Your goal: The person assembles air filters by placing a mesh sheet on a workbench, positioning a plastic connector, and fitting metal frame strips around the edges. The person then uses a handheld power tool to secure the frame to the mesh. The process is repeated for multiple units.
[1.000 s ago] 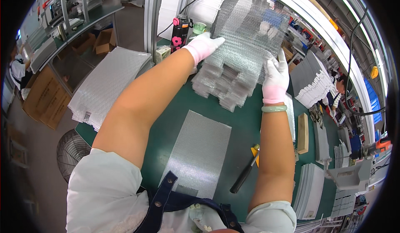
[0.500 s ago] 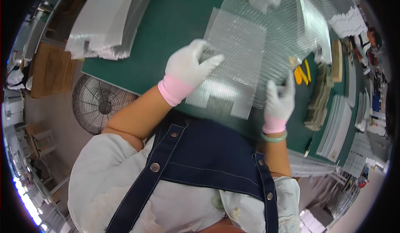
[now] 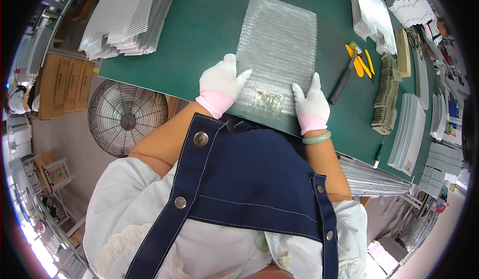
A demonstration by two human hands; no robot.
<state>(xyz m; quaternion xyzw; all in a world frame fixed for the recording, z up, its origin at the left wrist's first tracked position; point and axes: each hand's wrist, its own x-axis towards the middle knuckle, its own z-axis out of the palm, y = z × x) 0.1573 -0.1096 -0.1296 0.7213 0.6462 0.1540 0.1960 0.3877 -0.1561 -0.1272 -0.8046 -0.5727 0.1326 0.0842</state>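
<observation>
A rectangular sheet or stack of silvery metal mesh (image 3: 277, 49) lies flat on the green table (image 3: 204, 24), its near end close to the front edge. My left hand (image 3: 221, 83), in a white glove with a pink cuff, is at the mesh's lower left edge, thumb and forefinger spread. My right hand (image 3: 311, 105), gloved alike, is at the lower right edge, its thumb by the near right corner and its forefinger pointing up along the side. Both hands have fingers stretched out and neither grasps the mesh; whether their tips press on its edges is hard to see.
Mesh stacks stand at the far left (image 3: 124, 19) and far right (image 3: 371, 17). Right of the mesh lie a black-handled hammer (image 3: 344, 77), yellow-handled pliers (image 3: 366, 64) and a row of greyish strips (image 3: 385, 94). A round fan (image 3: 127, 122) stands off the table's left front edge.
The large mesh sheet that hung tilted over the right side is now down flat with the other mesh. My right hand has moved left and the hammer is uncovered.
</observation>
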